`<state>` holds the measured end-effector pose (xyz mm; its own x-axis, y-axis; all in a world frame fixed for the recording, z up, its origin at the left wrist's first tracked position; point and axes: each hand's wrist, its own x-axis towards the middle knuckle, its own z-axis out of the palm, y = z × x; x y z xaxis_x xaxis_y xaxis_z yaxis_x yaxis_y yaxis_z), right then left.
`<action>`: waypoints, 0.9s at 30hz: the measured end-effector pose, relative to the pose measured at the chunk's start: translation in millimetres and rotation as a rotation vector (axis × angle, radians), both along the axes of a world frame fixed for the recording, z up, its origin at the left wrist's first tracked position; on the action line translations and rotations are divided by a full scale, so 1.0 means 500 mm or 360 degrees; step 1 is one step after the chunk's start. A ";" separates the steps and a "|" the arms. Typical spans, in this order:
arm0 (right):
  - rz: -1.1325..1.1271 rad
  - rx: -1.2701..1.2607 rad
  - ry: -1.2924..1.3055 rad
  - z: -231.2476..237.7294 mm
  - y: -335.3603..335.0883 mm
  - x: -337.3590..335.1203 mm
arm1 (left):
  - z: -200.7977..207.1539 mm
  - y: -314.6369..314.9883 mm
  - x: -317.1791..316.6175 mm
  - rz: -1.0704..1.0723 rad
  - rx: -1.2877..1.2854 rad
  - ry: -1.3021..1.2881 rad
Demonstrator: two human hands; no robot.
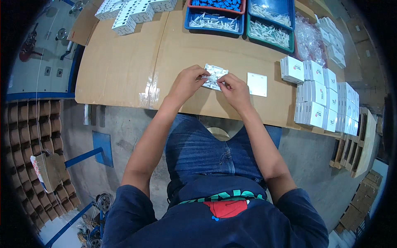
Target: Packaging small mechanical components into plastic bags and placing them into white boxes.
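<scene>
A flat white square plate with raised parts and small pieces inside (216, 69) lies on the cardboard table top before me. My left hand (189, 82) comes over its left edge, thumb and fingertips pinched near its middle. My right hand (235, 90) reaches its right side, thumb and forefinger pinched as well. What either pinch holds is too small to make out, and the fingers hide part of the plate. A plain white square cover (257, 84) lies flat to the right of my right hand.
Blue and green bins (271, 46) of small white parts, and a red bin (219, 9) of blue pieces, stand at the back. White boxes are stacked to the right (312, 93) and far left (132, 16). Clear plastic bags (309, 41) lie beside the bins.
</scene>
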<state>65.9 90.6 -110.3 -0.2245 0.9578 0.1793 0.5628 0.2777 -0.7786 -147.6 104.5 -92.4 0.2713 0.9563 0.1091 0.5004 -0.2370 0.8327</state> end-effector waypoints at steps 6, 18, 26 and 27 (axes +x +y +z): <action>0.0004 0.0053 -0.0049 -0.012 0.010 0.017 | -0.002 -0.016 0.012 -0.0019 0.0116 0.0132; 0.0105 0.0131 -0.0082 0.014 0.016 0.024 | -0.017 -0.024 0.028 0.0142 0.0104 0.0243; 0.0088 0.0045 -0.0139 -0.004 0.016 0.033 | -0.026 -0.026 0.021 0.0034 0.0260 0.0226; 0.0091 0.0086 -0.0105 -0.005 0.015 0.032 | -0.025 -0.026 0.022 0.0045 0.0233 0.0238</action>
<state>81.8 98.2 -112.6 -0.2917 0.9324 0.2135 0.5945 0.3516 -0.7232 -136.4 91.7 -104.9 0.2681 0.9407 0.2079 0.6242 -0.3340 0.7063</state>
